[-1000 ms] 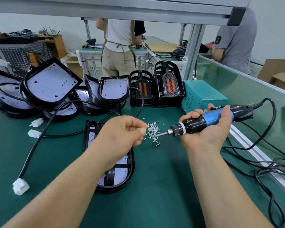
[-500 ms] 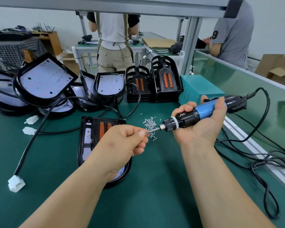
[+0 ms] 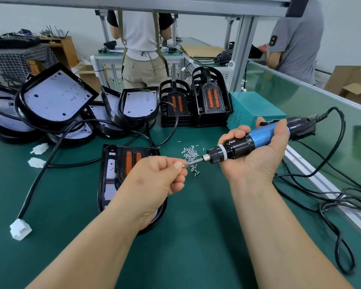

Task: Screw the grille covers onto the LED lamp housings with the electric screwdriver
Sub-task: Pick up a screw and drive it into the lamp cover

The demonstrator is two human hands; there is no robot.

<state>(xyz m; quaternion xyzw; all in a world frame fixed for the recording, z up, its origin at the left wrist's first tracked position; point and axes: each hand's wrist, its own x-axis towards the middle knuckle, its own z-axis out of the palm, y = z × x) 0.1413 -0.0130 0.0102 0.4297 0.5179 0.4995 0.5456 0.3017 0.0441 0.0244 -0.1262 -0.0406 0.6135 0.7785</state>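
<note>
My right hand [image 3: 256, 157] grips the blue-and-black electric screwdriver [image 3: 248, 143], held level with its bit pointing left. My left hand [image 3: 156, 182] pinches a small screw [image 3: 184, 165] at the tip of that bit. Below my left hand lies a black LED lamp housing [image 3: 111, 174] with a grille cover and orange strips on it, partly hidden by my wrist. A small heap of loose screws [image 3: 190, 154] lies on the green mat just behind the bit.
Several open lamp housings [image 3: 56, 97] with black cables are piled at the back left. Stacked grille covers [image 3: 208, 101] stand beside a teal power box [image 3: 250, 111]. The screwdriver's cable [image 3: 331, 207] loops at the right by an aluminium rail. Two people stand beyond the bench.
My left hand has moved right and brought the screw to the bit's tip. The screwdriver has come slightly down and left to meet it.
</note>
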